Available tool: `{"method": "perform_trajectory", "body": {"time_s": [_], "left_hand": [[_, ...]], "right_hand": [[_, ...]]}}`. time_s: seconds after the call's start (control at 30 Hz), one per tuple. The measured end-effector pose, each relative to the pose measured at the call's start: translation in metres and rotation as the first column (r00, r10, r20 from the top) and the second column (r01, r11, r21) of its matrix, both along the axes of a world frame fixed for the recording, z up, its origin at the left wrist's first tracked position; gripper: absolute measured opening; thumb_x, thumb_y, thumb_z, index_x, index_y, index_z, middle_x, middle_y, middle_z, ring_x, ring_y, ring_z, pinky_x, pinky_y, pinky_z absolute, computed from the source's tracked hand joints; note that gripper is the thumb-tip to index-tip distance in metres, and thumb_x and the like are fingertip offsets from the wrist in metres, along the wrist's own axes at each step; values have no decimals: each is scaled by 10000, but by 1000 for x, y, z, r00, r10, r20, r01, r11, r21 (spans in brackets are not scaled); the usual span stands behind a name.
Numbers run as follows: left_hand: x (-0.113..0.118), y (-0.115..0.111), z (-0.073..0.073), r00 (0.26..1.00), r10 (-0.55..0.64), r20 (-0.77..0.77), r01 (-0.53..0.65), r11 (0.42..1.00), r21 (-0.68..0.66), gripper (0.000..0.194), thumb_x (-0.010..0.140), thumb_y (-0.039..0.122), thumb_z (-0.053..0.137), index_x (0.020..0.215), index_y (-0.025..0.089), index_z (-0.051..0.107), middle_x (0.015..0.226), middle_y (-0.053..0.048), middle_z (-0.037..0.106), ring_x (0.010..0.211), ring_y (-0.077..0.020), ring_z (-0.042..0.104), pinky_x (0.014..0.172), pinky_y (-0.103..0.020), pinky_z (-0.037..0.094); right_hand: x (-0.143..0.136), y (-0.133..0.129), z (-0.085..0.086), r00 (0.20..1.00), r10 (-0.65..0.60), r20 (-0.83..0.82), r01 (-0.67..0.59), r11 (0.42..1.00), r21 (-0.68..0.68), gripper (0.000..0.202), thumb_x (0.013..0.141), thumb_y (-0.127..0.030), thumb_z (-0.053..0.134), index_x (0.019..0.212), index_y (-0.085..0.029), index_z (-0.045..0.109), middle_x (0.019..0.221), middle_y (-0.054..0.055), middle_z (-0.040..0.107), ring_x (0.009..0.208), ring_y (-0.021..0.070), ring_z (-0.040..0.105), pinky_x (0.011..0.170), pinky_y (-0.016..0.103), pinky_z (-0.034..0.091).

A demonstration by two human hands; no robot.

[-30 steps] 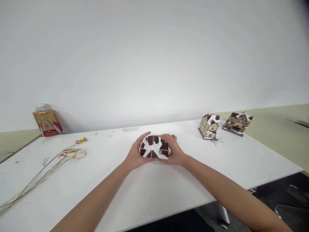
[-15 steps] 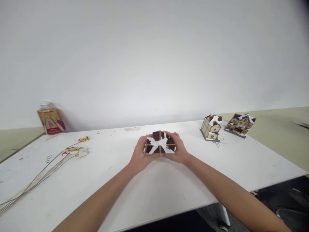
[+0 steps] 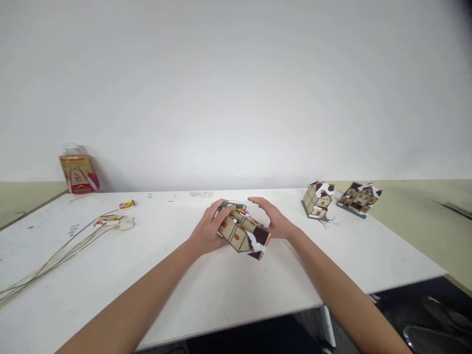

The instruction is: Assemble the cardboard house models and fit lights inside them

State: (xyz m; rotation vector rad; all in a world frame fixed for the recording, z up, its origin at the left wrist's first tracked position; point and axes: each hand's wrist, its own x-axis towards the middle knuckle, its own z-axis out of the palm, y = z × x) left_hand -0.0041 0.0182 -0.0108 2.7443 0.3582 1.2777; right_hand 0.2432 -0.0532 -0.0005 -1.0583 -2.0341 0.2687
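A small model house [image 3: 239, 233] with beige walls and a dark, white-patched roof is tilted on its side above the middle of the white table [image 3: 228, 305]. Its roof points toward the lower right, its grey base toward the upper left. Wrapped round the base end is my left hand [image 3: 211, 230]. My right hand [image 3: 276, 220] is at the house's right side, its fingers apart and raised behind it; whether its palm touches the roof is unclear. A red and yellow patch shows near the base, between the hands.
Two similar model houses [image 3: 317, 200] [image 3: 360, 199] stand at the back right, thin wires beside the nearer one. Back left is a bottle [image 3: 78, 169] with a gold and red label. Cables [image 3: 55, 258] with small yellow and red pieces [image 3: 127, 204] and a white connector [image 3: 127, 223] lie on the left.
The model house has been turned from roof facing me to lying sideways, base now showing. My right hand has loosened and its fingers have opened. The view has shifted slightly.
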Motion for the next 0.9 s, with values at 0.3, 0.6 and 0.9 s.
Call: {"method": "perform_trajectory", "body": {"time_s": [0.3,0.6,0.9], "left_hand": [[4,0,0,972,-59,-228,88,989,119,650,816,360,598,1383,254,297,1411,-165,367,1293,-294,371,1018,-428,349],[-4,9,-9,925,262,-274,-234,963,131,796,733,186,612,1442,305,269,1497,-136,281,1341,-335,301,1001,-463,325],[-20,14,15,837,547,0,-547,837,29,497,870,46,289,1300,214,474,1388,-138,457,1232,-242,471,965,-415,323]], "right_hand": [[-28,4,-2,931,-38,-363,-82,948,-308,316,919,-434,457,1081,-223,626,1074,53,656,994,187,592,879,327,460],[-35,31,8,963,-231,-140,175,929,-327,359,867,-486,484,794,-187,668,781,24,656,726,150,559,667,245,426],[-53,59,23,838,-535,-113,363,698,-617,292,718,-381,628,522,-168,600,496,-7,519,548,126,471,551,243,351]]}}
